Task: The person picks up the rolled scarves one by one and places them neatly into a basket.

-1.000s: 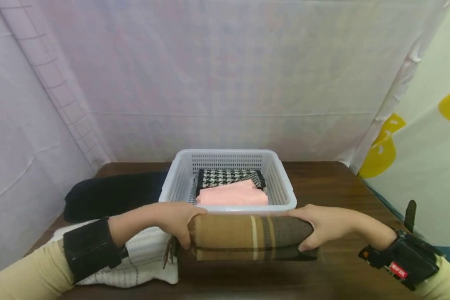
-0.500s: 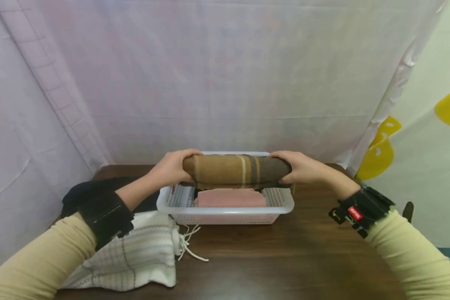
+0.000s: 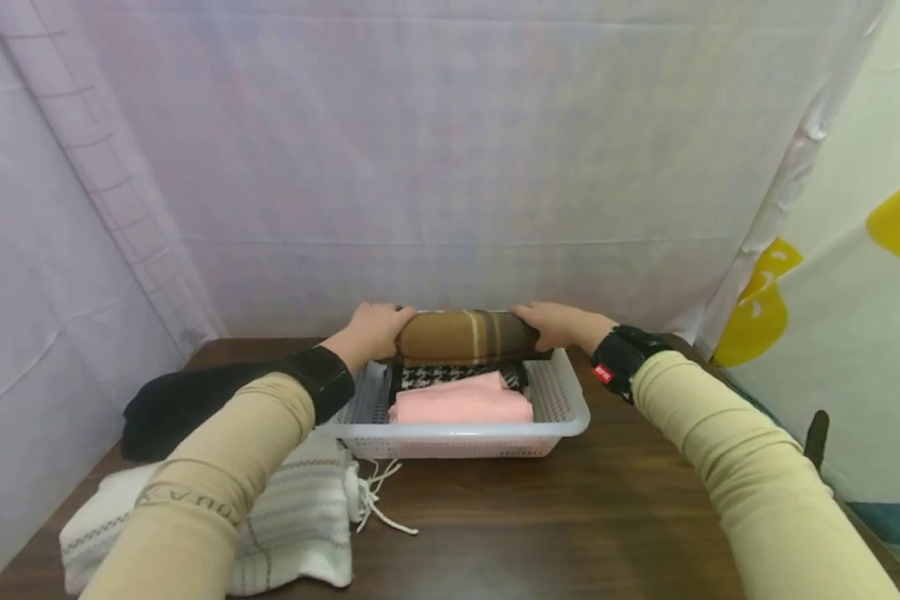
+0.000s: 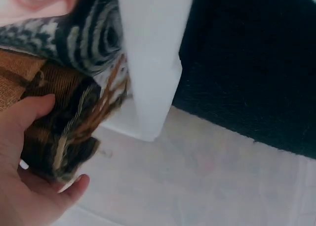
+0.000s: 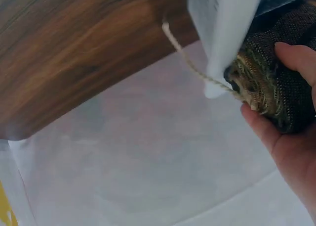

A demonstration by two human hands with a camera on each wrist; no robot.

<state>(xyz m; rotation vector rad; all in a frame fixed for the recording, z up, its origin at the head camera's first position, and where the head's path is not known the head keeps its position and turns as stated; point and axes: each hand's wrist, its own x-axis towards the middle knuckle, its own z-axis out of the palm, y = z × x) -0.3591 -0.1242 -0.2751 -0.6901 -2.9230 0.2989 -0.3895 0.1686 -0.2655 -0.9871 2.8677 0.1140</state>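
Observation:
A rolled brown plaid scarf (image 3: 450, 337) with fringed ends lies along the far side of the white plastic basket (image 3: 457, 431). My left hand (image 3: 378, 329) grips its left end, thumb and fingers around the roll in the left wrist view. At the other end my right hand (image 3: 558, 323) holds the dark part of the roll, and one fringe strand (image 5: 197, 70) hangs over the basket's rim. Nearer in the basket sit a black-and-white houndstooth roll (image 3: 438, 376) and a folded pink cloth (image 3: 465, 402). The scarf's underside is hidden.
Left of the basket lies a folded black cloth (image 3: 172, 408). A white striped scarf (image 3: 300, 508) with tassels is at the front left, partly under the left sleeve. The brown wooden table (image 3: 532, 525) ends at a white curtain (image 3: 450, 167).
Both hands have carried the brown plaid scarf from in front of the basket, over its front rim, to the far side and lowered it there. The pink cloth and houndstooth roll show again.

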